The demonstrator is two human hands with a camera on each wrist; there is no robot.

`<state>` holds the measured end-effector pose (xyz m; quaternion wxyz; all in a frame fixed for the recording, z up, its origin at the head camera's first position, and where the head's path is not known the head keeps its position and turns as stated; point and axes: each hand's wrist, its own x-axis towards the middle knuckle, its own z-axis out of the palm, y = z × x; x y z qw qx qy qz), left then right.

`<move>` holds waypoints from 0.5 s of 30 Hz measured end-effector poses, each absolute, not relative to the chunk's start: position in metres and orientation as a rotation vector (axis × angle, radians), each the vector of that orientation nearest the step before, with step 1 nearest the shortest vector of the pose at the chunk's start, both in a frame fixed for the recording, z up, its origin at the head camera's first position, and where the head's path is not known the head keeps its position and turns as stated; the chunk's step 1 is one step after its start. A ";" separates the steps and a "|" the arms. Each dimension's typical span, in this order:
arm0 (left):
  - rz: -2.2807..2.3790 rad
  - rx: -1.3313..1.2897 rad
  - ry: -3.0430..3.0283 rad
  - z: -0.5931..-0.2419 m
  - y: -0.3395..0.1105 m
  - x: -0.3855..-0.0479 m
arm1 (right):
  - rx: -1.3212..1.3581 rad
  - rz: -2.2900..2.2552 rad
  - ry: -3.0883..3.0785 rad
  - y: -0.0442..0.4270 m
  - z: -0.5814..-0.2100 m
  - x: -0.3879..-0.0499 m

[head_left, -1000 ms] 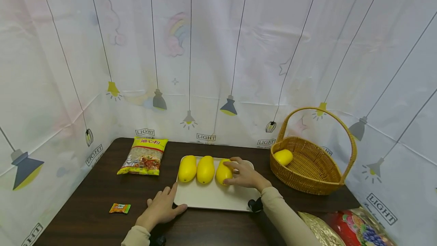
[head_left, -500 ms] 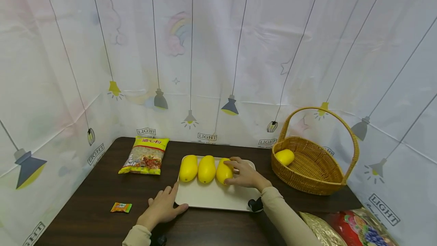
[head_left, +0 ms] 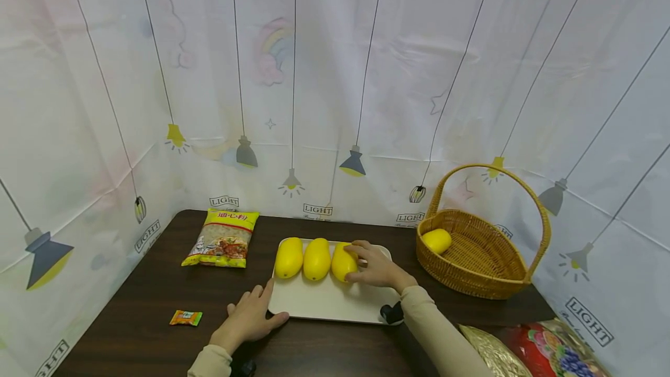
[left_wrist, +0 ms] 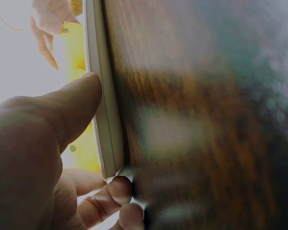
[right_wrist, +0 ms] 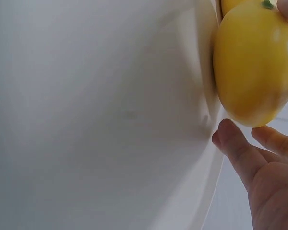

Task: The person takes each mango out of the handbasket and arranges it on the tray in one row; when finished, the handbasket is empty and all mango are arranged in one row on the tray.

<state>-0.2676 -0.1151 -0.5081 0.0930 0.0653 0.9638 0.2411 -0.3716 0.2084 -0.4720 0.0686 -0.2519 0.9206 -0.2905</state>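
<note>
- Yellow oval fruits [head_left: 316,260] sit before a pale fabric backdrop [head_left: 335,74], creased and printed with hanging lamps, a rainbow and the boxed word "LIGHT", repeated; the small script below it is too fine to read.
- Dark wood-grain table [head_left: 335,351], smooth, with a rounded far-left corner.
- Honey-brown wicker basket [head_left: 477,287], tightly woven, with a tall arched handle; one smooth yellow fruit [head_left: 437,241] lies inside, against its left wall.
- White rectangular tray [head_left: 327,302], low-rimmed with rounded corners, bearing three fruits in a row toward its far side.
- Red packet [head_left: 539,347] at the lower right, printed with grapes and other fruit, cut off by the frame; a crinkled gold packet [head_left: 494,349] lies beside it.
- Plump macaroni bag [head_left: 221,239], lettered "通心粉" in red on yellow above a clear panel.
- Left hand [head_left: 248,317], fingers spread, its thumb and forefinger touching the tray's near-left corner.
- Right hand [head_left: 378,267], partly curled, thumb and fingers gripping the rightmost fruit on the tray at opposite ends.
- Small orange-and-green wrapped sweet [head_left: 185,318] at the left; its lettering is illegible.
</note>
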 end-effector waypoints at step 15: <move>0.711 0.203 2.872 -0.507 -0.115 -0.266 | -0.719 -0.845 2.832 0.218 -0.467 -0.372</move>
